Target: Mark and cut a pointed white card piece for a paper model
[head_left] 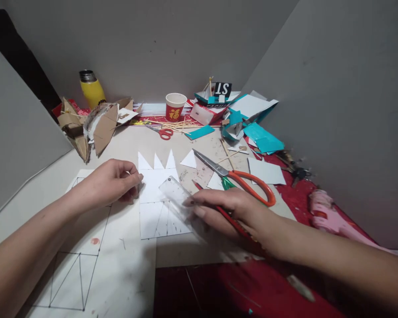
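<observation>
In my right hand (228, 216) are a clear plastic ruler (172, 192), slanting over a cut white paper (154, 185), and a red pencil (230, 218) lying across the fingers. The paper has pointed triangles along its far edge and pencil lines fanning over its near half. My left hand (121, 183) is closed, its curled fingertips at the paper's left edge; whether they grip anything is hidden. Large orange-handled scissors (232, 172) lie partly open just beyond my right hand. Beside their tip sits a small white paper triangle (189, 160).
A larger sheet with drawn lines (126, 274) lies under my left arm. Toward the wall stand a red paper cup (175, 112) and a yellow bottle (92, 92). Small red scissors (166, 133), cardboard pieces (106, 126), teal scraps (263, 138) and a pink glue gun (325, 212) lie around.
</observation>
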`<state>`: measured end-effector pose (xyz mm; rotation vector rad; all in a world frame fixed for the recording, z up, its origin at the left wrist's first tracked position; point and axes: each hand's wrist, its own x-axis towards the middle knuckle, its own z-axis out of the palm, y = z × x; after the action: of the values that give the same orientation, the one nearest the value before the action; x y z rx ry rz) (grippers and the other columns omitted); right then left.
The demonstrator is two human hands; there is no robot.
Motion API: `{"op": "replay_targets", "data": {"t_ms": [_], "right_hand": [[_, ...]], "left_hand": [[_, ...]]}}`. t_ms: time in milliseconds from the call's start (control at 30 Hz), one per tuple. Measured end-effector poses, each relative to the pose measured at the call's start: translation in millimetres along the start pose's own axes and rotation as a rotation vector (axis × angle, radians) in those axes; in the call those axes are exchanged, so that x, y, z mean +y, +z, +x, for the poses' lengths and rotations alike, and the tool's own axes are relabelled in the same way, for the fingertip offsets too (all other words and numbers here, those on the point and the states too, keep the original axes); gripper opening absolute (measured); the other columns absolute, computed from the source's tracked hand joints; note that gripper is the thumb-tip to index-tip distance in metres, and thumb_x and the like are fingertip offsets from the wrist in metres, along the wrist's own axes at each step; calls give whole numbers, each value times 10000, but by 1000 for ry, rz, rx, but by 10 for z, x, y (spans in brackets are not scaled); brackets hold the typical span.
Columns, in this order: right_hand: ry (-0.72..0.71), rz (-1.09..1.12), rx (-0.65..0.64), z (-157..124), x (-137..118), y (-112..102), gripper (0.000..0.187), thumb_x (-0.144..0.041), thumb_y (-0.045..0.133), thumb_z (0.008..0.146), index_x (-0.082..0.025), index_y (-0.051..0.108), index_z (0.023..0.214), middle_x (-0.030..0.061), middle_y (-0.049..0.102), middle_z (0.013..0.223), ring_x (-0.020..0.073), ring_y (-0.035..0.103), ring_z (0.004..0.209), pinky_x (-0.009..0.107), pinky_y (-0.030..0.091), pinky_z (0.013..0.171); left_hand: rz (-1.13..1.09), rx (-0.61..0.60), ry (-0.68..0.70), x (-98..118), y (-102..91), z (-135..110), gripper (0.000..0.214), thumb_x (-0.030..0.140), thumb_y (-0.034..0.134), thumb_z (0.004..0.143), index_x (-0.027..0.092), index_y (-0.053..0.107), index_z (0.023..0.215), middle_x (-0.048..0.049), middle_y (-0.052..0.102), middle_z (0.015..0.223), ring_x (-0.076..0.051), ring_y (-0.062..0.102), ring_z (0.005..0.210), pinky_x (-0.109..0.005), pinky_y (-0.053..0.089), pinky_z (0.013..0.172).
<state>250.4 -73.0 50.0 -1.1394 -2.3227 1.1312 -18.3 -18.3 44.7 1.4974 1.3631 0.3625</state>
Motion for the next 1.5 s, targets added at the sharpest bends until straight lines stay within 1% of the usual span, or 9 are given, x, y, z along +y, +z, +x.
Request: {"op": "replay_targets", "data": {"t_ms": [100,233,400,633,867,1033,1167,1300,1500], "right_hand": [[135,194,-52,45,-35,35,336,-362,413,996,-196,587,760,7,613,632,120,572,550,218,446,507],[234,377,-30,104,-17,75,314,-424,499,965,-195,588,772,7,624,630,114,578,515,201,417,447],[201,430,65,129,82,165,200,-354,508,957,-186,586,882,2,626,655,106,558,527,217,458,494],[174,508,213,196,276,357,222,-384,458,977,-186,560,965,-49,517,592,109,502,521,236,455,525],[202,449,198,217,310,347,227,-351,439,980,-170,575,984,4,638,645,123,562,558,240,484,544],[186,531,225,209,342,381,231,-366,452,989,-174,579,978,-3,626,635,120,598,571,216,500,525],[139,682,361,195,326,360,237,-412,476,992,-197,565,1039,-36,589,637,126,646,544,203,492,461],[134,733,574,187,271,248,184,-414,566,953,-231,550,970,-48,578,661,115,614,460,212,450,395],[56,653,714,113,43,9,132,-357,632,913,-260,550,877,-17,581,703,140,556,511,274,438,454]], "left_hand": [[2,19,-46,-10,-18,15,257,402,638,815,203,549,680,-36,687,613,-158,612,523,-274,487,498],[81,46,-79,-61,-18,47,296,478,638,817,217,527,732,-48,690,598,-196,641,528,-282,477,458],[125,103,-95,-113,25,93,293,486,666,796,200,615,836,-67,705,611,-208,652,522,-293,490,457],[-26,126,-143,-74,53,103,330,486,659,814,158,668,777,-87,707,634,-178,641,515,-263,462,449],[-223,44,-145,-60,133,109,320,413,743,761,173,576,632,-22,615,498,-113,533,412,-223,394,405],[-277,-28,-42,-62,184,82,262,317,745,769,200,524,689,50,532,466,-85,480,425,-196,354,436],[-318,60,38,-87,133,78,193,357,650,859,219,522,811,66,517,535,-85,462,459,-192,334,457],[-298,169,53,-87,41,76,181,380,639,867,227,546,897,89,473,506,-78,376,409,-185,250,412],[-289,76,33,-70,-8,41,309,406,695,818,214,639,1053,41,590,637,-118,515,521,-216,371,489]]}}
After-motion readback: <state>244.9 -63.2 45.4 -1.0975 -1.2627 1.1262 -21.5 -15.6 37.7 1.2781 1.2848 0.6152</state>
